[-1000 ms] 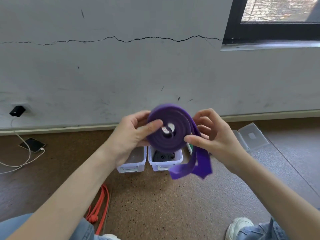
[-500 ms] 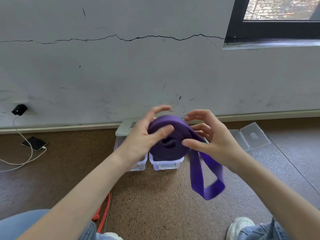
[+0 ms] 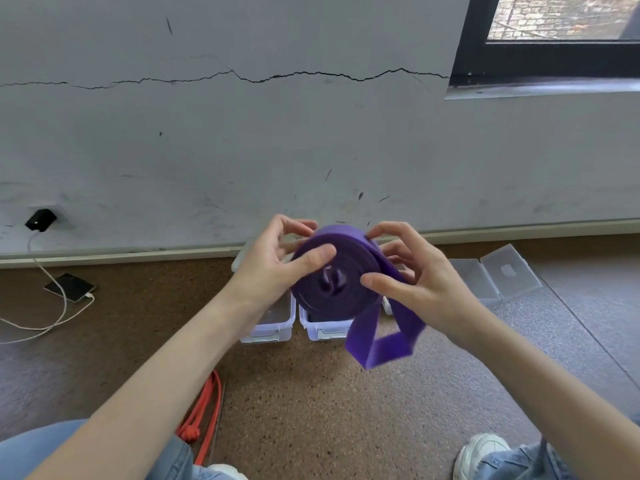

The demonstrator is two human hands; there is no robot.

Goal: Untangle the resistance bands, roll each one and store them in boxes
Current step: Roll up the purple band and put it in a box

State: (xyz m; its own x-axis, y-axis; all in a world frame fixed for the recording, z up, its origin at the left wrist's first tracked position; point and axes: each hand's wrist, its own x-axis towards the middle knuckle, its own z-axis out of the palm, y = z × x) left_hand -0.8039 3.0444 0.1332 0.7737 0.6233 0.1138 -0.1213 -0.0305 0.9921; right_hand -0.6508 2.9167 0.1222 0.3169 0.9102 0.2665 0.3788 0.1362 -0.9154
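Observation:
A purple resistance band point(image 3: 334, 271) is wound into a thick coil that I hold up in front of me. My left hand point(image 3: 273, 263) grips the coil's left side, thumb across its face. My right hand point(image 3: 412, 275) pinches its right side, thumb on the face and fingers over the rim. A short loose loop of the band point(image 3: 384, 336) hangs below the coil. On the floor behind stand clear plastic boxes point(image 3: 268, 329); the middle box point(image 3: 323, 329) holds something dark, mostly hidden by the coil. An orange band point(image 3: 204, 410) lies by my left leg.
Clear box lids point(image 3: 495, 275) lie on the floor to the right. A phone point(image 3: 69, 287) on a white cable point(image 3: 45, 323) lies at the left, below a black plug point(image 3: 41, 220) on the grey wall. My shoe point(image 3: 481, 455) and jeans show at the bottom.
The hanging loop has grown shorter as more band was wound onto the coil. Both hands shifted their grip around the coil, which stays at about the same height.

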